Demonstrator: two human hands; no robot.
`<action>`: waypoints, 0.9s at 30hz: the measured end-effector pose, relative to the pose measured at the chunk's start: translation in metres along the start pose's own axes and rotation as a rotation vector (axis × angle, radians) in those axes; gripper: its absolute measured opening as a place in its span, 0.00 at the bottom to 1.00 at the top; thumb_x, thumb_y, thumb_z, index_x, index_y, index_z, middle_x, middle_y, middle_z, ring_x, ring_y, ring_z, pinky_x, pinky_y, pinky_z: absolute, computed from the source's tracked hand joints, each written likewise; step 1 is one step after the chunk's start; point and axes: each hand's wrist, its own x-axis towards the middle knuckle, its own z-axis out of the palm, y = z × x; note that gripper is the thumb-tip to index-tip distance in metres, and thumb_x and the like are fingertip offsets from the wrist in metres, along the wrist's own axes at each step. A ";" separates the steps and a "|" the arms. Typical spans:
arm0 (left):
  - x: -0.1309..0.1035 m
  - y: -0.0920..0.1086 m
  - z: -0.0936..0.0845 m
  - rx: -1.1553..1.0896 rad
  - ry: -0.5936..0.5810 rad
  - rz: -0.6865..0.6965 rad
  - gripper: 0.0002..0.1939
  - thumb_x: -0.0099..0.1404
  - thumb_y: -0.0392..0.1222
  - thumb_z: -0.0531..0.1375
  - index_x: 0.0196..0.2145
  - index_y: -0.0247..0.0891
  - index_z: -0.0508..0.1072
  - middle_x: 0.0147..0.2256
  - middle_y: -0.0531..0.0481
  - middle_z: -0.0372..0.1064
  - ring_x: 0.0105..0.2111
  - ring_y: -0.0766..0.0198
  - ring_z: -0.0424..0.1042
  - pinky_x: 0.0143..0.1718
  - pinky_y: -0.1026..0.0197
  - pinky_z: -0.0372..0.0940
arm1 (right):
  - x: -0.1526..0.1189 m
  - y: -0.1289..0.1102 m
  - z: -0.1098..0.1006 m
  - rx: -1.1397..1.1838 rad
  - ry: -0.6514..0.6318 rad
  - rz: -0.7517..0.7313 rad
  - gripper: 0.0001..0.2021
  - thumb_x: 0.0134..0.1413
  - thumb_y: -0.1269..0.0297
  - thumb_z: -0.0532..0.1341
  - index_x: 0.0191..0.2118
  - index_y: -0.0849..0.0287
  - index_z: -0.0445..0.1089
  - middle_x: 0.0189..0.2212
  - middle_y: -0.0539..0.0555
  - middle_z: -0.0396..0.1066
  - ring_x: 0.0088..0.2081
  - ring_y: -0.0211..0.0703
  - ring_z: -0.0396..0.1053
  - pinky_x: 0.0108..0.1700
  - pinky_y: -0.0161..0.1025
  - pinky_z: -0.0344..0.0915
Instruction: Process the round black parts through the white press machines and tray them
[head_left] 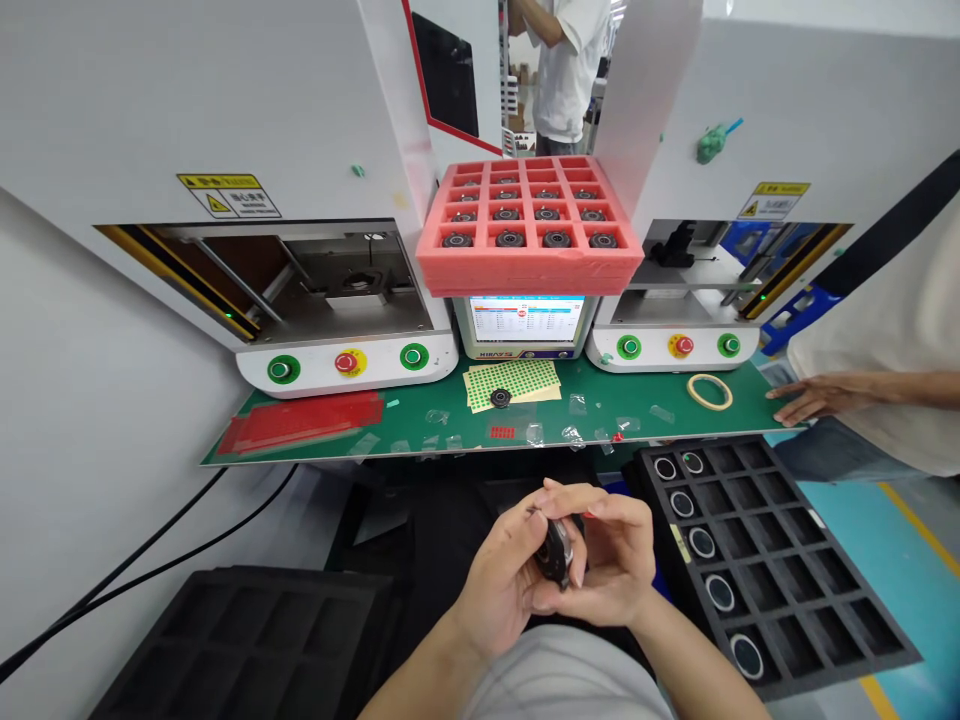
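Both hands meet low in the middle of the head view, over my lap. My left hand (499, 575) is closed on a round black part (553, 556), its thumb across the near face. My right hand (619, 560) wraps the same part from the other side, fingers curled around it. A small bit of red shows by the right fingertips; I cannot make out what it is. The part is tilted on edge, and much of it is hidden by the fingers. Another round black part (500, 398) lies on a sheet of green dot stickers (525, 378).
Ahead is a green bench (420, 415) with red film sheets (304, 422), clear scraps and a tape roll (709, 392). A pink foam tray (529, 270) holds several black parts. Black trays (795, 580) stand right, with ringed parts. A co-worker's hand (817, 395) rests at right.
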 end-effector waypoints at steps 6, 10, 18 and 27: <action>0.003 -0.003 -0.001 -0.036 -0.052 0.015 0.17 0.64 0.54 0.59 0.32 0.34 0.68 0.22 0.50 0.65 0.21 0.72 0.59 0.23 0.70 0.54 | -0.001 0.007 -0.003 0.038 -0.048 0.007 0.37 0.38 0.68 0.75 0.54 0.45 0.59 0.43 0.54 0.75 0.44 0.50 0.75 0.56 0.63 0.65; 0.001 -0.002 -0.012 0.045 0.043 -0.053 0.18 0.65 0.55 0.58 0.32 0.36 0.66 0.23 0.52 0.65 0.16 0.76 0.52 0.17 0.71 0.45 | -0.007 0.006 -0.011 -0.073 -0.076 0.001 0.39 0.42 0.69 0.74 0.58 0.44 0.57 0.47 0.56 0.73 0.48 0.52 0.73 0.52 0.57 0.70; 0.089 0.039 -0.124 0.785 0.670 0.095 0.20 0.65 0.58 0.51 0.33 0.36 0.65 0.24 0.53 0.66 0.17 0.70 0.61 0.22 0.65 0.60 | -0.018 0.021 -0.054 -0.346 0.385 0.235 0.06 0.55 0.73 0.63 0.33 0.54 0.72 0.35 0.54 0.74 0.38 0.44 0.74 0.40 0.41 0.72; 0.164 0.042 -0.213 1.353 0.923 -0.082 0.16 0.68 0.47 0.57 0.48 0.33 0.68 0.38 0.47 0.71 0.36 0.62 0.72 0.42 0.52 0.68 | -0.006 0.069 -0.070 -0.544 0.203 0.297 0.04 0.54 0.68 0.64 0.32 0.54 0.77 0.36 0.56 0.76 0.39 0.48 0.73 0.42 0.46 0.70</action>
